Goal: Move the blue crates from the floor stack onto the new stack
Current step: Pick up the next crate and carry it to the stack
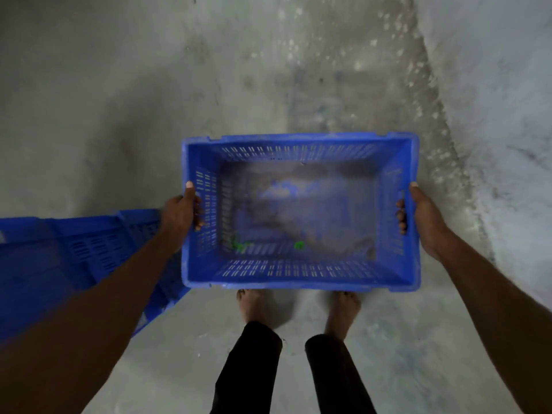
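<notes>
The grey floor (119, 115) is the biggest thing here. It goes all around the hands, and it looks wet and spotty past the far side of the right hand.

Next is the blue crate (298, 276). It sits right between the two hands, open side up, with its long sides going from one hand to the other. It has little slots in its walls. Its bottom looks dusty, and two small green bits (298, 245) lie inside, near the wall closest to the person. They are too blurry to name.

More blue crates (74, 258) are on the outer side of the left hand, partly hidden under the left arm. They look blurry.

Two bare feet (254, 306) stand on the floor just under the near edge of the held crate, between the two arms.

The left hand (180, 215) grips the left short wall of the crate. Its thumb lies on top of the rim and its fingers curl over the edge to the inside. The right hand (424, 219) grips the right short wall the same way, thumb along the rim and fingertips hooked inside.
</notes>
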Tool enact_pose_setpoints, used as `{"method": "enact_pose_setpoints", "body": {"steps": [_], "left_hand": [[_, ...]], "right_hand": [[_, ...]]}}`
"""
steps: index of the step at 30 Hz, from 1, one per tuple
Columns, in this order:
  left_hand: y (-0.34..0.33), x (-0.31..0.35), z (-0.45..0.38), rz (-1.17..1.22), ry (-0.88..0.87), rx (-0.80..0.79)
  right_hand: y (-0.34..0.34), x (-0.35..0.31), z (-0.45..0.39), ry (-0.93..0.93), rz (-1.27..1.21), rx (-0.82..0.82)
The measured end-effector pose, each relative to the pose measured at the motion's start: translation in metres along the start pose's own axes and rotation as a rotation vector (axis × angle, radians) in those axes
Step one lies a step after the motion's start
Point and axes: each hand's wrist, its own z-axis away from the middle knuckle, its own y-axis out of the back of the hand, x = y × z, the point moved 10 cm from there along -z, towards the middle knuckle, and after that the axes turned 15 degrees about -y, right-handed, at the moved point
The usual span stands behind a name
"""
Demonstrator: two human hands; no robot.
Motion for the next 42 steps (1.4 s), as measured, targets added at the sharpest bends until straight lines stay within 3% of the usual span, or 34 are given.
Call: {"method": "enact_pose_setpoints", "body": {"steps": [8,17,24,33,42], "left_hand": [[0.112,0.219,0.164,0.303,0.019,-0.148],[0.217,0.401,0.357,0.387,-0.161,-0.073],[0.25,0.475,0.432,0.366,-0.281,-0.055],[0.198,0.544,0.441,0.217,-0.388,-0.286],[0.061,0.585,0.471,-0.021,-0.517,-0.766]], "right_hand": [[0.067,-0.076,0.282,0.063,-0.129,-0.276],[0.139,-0.135,0.555,0.298,-0.092,-0.276],[0.186,-0.134,0.657,0.402,-0.102,-0.263],[0.256,-0.039,0.698,0.407,-0.371,-0.078],[0.3,0.172,0.742,0.307,-0.821,0.229]]}}
